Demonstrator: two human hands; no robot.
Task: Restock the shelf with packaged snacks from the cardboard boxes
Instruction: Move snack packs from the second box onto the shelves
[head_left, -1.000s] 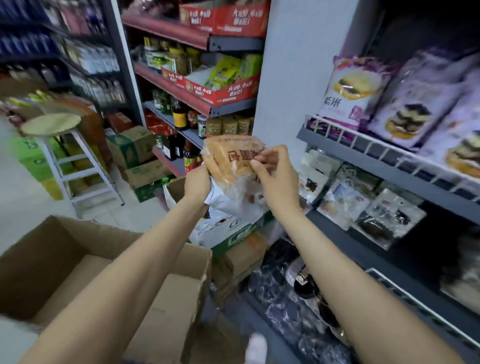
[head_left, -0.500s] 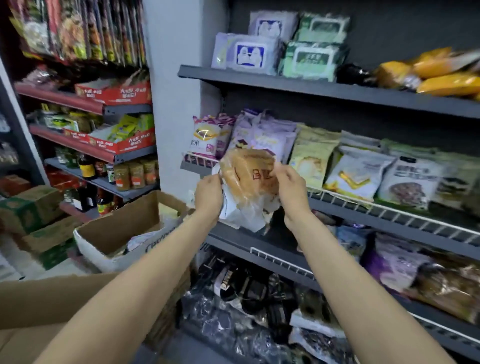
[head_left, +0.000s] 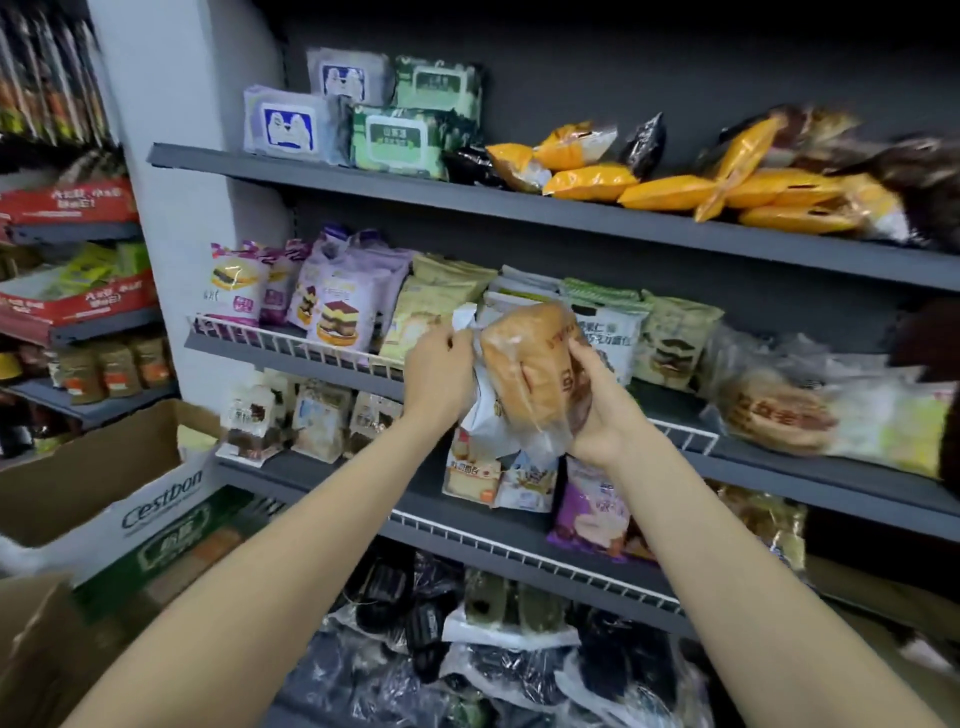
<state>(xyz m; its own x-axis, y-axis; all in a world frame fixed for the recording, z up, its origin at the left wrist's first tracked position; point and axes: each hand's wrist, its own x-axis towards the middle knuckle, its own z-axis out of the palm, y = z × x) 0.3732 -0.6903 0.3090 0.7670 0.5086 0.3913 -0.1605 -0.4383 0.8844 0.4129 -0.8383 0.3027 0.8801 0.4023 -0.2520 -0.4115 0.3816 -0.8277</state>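
Two hands hold one bag of bread up in front of the middle shelf. The bag is clear plastic with a round brown loaf inside and some red writing on it. It sits in the air, just in front of the white wire rail and the row of cake packs.

The left hand pinches the crinkly white end of the bag between thumb and fingers. The right hand is curled round the loaf from the right side, with the thumb on the front. Both grips are closed on the bag. Both arms reach forward and up, with the wrists close together.

The step looks like putting this bag on the shelf. To do it well, I think the bag should go over the rail first, not into it. It likely belongs next to the other brown bread bags on the right (they look like the same kind). Bread is soft, so a gentle hold is best. Squeezing would squash it. The cardboard box waits low on the left.
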